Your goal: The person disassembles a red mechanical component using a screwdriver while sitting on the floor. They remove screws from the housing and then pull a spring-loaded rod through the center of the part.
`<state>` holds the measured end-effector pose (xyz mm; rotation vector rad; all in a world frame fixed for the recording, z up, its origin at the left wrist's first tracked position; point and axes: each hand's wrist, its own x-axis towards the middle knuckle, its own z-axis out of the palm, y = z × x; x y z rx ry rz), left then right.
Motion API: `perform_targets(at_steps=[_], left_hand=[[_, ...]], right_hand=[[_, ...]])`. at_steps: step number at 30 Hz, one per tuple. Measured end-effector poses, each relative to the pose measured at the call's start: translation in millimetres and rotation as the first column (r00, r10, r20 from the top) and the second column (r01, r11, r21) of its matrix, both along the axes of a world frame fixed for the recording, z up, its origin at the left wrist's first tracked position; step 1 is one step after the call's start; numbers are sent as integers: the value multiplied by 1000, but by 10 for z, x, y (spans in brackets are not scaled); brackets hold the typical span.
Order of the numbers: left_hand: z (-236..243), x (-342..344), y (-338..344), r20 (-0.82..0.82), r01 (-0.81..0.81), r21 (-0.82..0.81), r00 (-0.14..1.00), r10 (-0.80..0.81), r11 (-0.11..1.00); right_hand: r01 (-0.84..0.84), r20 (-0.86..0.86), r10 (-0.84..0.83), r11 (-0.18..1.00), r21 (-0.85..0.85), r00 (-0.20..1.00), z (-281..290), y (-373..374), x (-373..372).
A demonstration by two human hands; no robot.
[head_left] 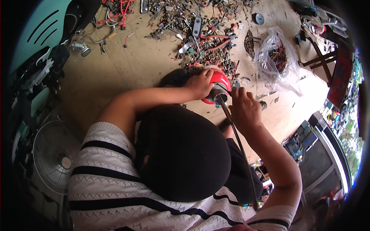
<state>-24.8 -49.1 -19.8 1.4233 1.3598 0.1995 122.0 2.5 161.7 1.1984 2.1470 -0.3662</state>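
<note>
On the tan floor [108,65], the red round housing [221,78] sits in front of the seated person, on the near side of the scrap heap [173,29]. The left hand [199,84] has its grip clamped over the housing's left side, fingers curved on the red shell, thumb hidden. The right hand [245,107] is closed, its grip apparently around the end of a thin dark rod [224,89] that points at the grey metal collar [218,92] on the housing; the fingers hide how much is held. From the collar's mouth a coiled metal hose [243,146] runs down past the right forearm.

The likeliest trouble is a slip: if the rod skids off the rounded collar under force, its tip could jab the left fingers close by. The housing looks braced mainly by that one hand, so a hard twist could roll it on the floor. A tug on the hose, perhaps from the forearm catching it, could tilt the collar. Small parts dropped toward the floor's far side could get lost in the scrap, near the red-handled pliers [218,46]. The clear plastic bag [285,73] of wires lies farther right, well apart from the housing.
</note>
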Motion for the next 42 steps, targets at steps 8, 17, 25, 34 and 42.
perform_targets(at_steps=[8,17,25,34,42], left_hand=[[11,28,13,-29,-15,-19,999,15,1000],[-21,0,15,-56,16,-2,998,-16,1000],[-102,-5,-11,-56,15,54,998,-12,998],[-144,-47,-58,-8,-1,80,1000,1,997],[-158,-49,-79,10,-30,133,1000,29,991]], right_hand=[[235,85,-223,956,-175,971,-32,-14,73],[802,-348,-864,480,-356,363,-14,-627,738],[950,-130,-975,205,-237,178,-1896,-2017,1686],[900,-270,-950,252,-356,159,-920,-1256,1019],[658,407,-887,-442,-609,-219,1028,-438,232]])
